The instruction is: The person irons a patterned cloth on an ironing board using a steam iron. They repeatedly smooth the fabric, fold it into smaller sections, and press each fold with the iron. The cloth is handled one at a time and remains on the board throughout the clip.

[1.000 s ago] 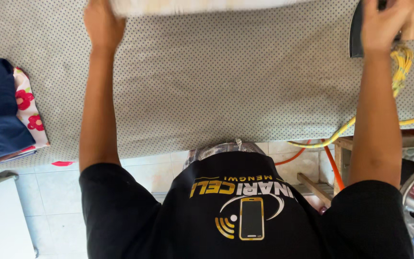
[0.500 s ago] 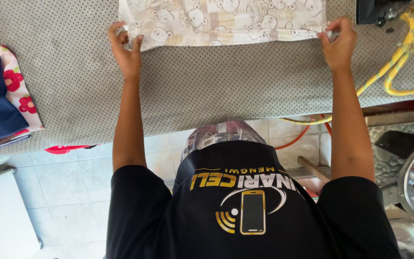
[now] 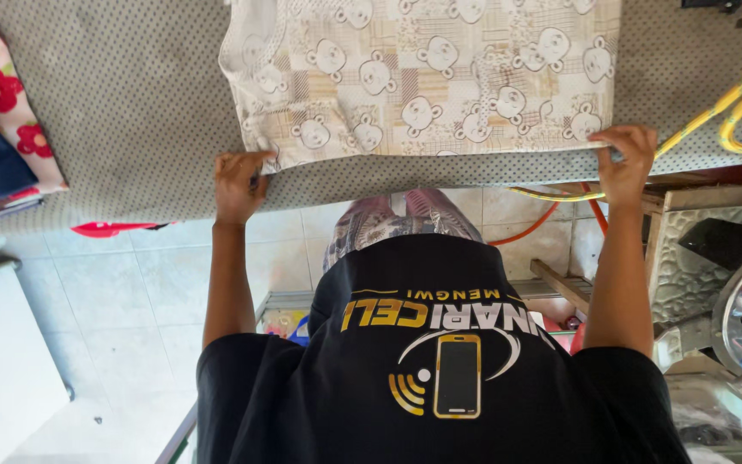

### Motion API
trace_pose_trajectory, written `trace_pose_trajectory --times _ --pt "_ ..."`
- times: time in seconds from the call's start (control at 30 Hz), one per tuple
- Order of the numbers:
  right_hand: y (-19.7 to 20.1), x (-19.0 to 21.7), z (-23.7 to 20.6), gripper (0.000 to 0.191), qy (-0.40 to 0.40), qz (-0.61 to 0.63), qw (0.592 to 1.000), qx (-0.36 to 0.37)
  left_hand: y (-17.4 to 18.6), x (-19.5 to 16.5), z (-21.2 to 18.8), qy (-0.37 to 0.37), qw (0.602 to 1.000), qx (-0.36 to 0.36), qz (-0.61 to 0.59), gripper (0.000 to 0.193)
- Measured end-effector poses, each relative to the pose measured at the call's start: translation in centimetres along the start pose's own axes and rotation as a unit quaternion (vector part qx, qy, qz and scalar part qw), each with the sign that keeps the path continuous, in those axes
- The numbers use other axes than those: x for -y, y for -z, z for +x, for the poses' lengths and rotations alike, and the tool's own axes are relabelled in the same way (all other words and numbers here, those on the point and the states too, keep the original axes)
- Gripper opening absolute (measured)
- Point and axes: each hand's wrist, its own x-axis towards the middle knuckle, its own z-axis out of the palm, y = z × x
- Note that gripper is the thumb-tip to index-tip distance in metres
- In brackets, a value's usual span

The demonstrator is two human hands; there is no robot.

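Spread flat, the bear-print cloth [image 3: 422,82] fills the upper middle of the frame on the dotted grey pad [image 3: 130,112], its near hem lying along the pad's edge. At the left of the frame the left hand [image 3: 238,185] pinches the cloth's lower left corner, fingers curled shut on the fabric, forearm running straight down to the black shirt [image 3: 431,378]. At the right of the frame the right hand [image 3: 624,163] grips the lower right corner the same way, thumb and fingers closed over the hem, arm extended. Compared with half a second ago, the cloth has been drawn nearer and shows far more of its pattern. A yellow cord [image 3: 732,103] loops at the upper right; folded floral fabric [image 3: 10,112] sits at the upper left.
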Motion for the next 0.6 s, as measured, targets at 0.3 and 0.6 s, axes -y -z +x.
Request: trace_pose_trajectory --times 0.3,0.6 --pt "-1.3 8.5 4.7 0.030 0.115 -0.065 0.991 -0.013 -2.7 -2.4 2.1 0.119 0.987 -0.042 -0.095 0.067" --pt "-19.5 25.0 10.5 0.063 0.158 0.141 0.960 0.183 -2.7 -2.2 -1.0 0.046 0.996 -0.037 -0.065 0.059"
